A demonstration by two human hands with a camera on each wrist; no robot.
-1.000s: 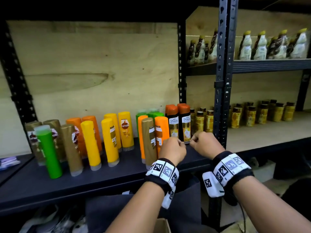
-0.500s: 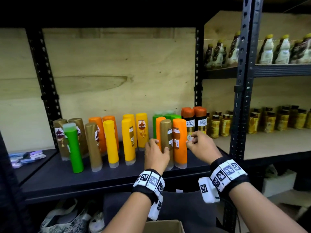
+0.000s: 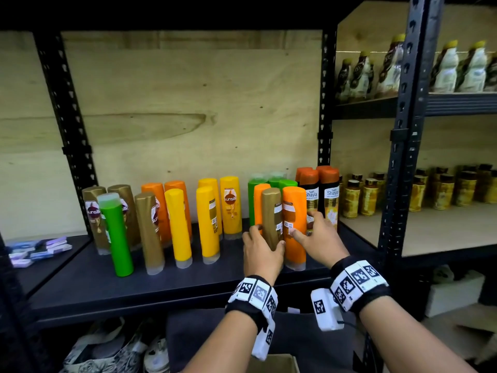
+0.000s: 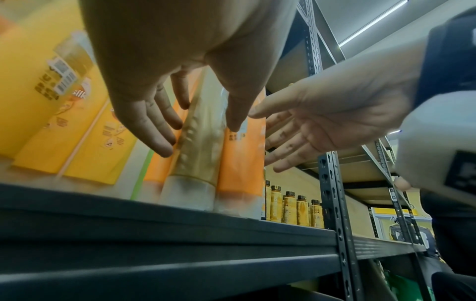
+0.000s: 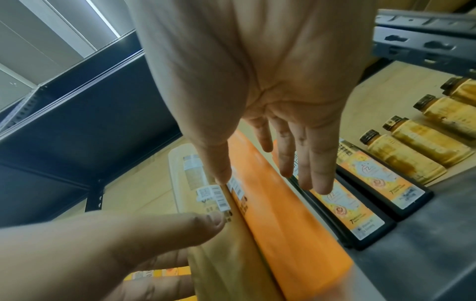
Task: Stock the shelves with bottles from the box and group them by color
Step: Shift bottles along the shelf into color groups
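**Gold and orange bottles flanked by two spread hands**

Upright on the dark shelf [image 3: 107, 281], near its front edge: gold bottle [image 3: 271, 216] and orange bottle [image 3: 294, 227], side by side and touching. Left hand [image 3: 262, 254] around the gold bottle's lower half, fingers [image 4: 154, 126] straight and spread along its left side, thumb along the seam with the orange one. Not a closed grasp; whether skin touches plastic, impossible to tell. Right hand [image 3: 320, 238] just right of the orange bottle, fingers [image 5: 304, 163] extended and loose past its right side, thumb over the label. Directly behind: another orange bottle [image 3: 258, 203], green bottles [image 3: 274, 181], dark Shayla bottles [image 3: 330, 195]. Further left: yellow bottles [image 3: 207, 224], more gold ones, a single green bottle [image 3: 115, 232].
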